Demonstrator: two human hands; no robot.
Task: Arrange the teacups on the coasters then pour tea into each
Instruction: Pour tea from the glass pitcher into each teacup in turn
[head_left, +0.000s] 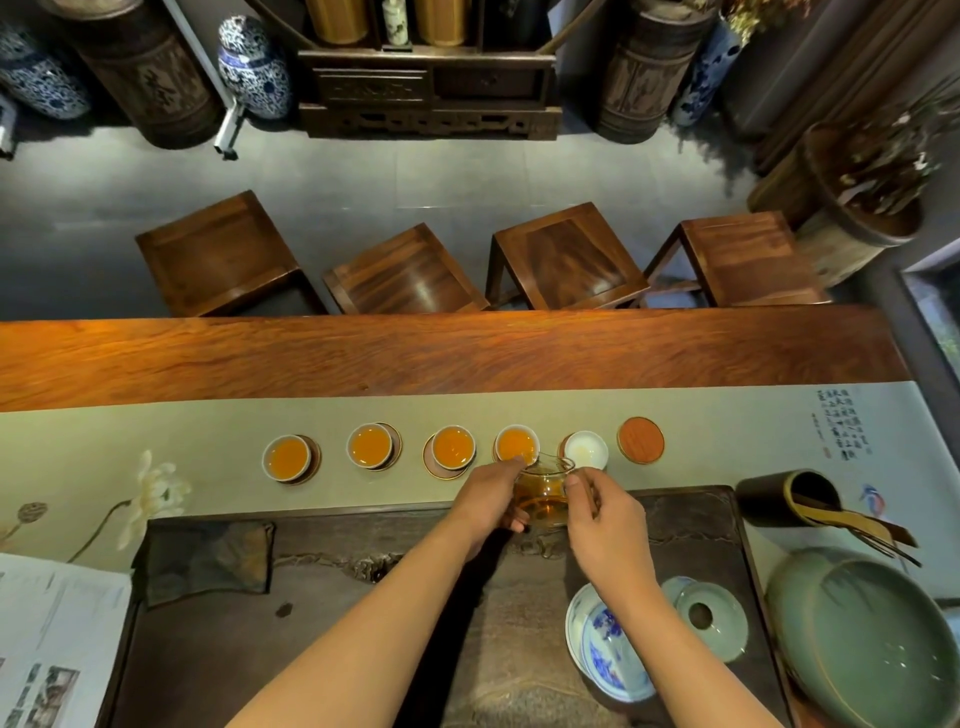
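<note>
Several white teacups stand on round coasters in a row on the pale runner. The cups at the left (287, 457), next to it (370, 446), in the middle (453, 447) and fourth along (517, 444) hold amber tea. A fifth cup (587, 450) looks empty. One red coaster (641, 439) at the right end is bare. A glass pitcher (544, 493) of tea is held just in front of the fourth and fifth cups. My left hand (491, 496) wraps its left side and my right hand (608, 525) grips its right side.
A dark wooden tea tray (363, 613) lies under my arms. On it sit a blue-and-white gaiwan (605, 644) and a celadon lid (709, 618). A large green bowl (867, 639) and a dark utensil holder (787, 499) stand at the right; papers (52, 649) lie at the left.
</note>
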